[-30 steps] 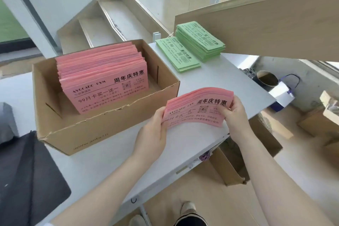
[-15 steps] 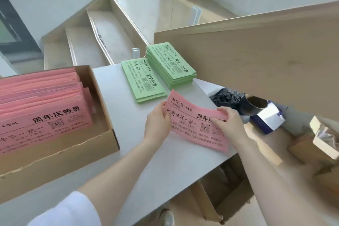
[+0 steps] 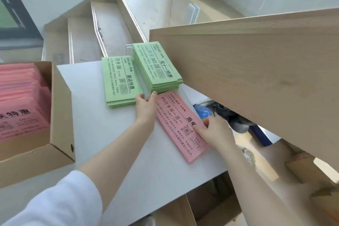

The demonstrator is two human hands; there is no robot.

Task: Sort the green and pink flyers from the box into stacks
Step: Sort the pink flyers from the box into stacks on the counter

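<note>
White worktop: two green flyer stacks done; your left hand and right hand press flat, uncurled, on the pink flyer stack; the cardboard box holds more pink flyers.

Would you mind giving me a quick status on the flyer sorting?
Left hand and right hand flat on pink flyers, on table. Two green stacks beside. Nothing in the way.

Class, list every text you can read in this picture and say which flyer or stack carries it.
Pink stack: "AVOCADO GYM", "99月卡买一送一", "周年".
Left green stack: "月卡88", "新店特惠".
Right green stack: "年卡365", "双十一特惠", "AVOCADO GYM".
Pink flyers in the box: "特惠".
All smaller print and the QR codes: too small to read.
</note>
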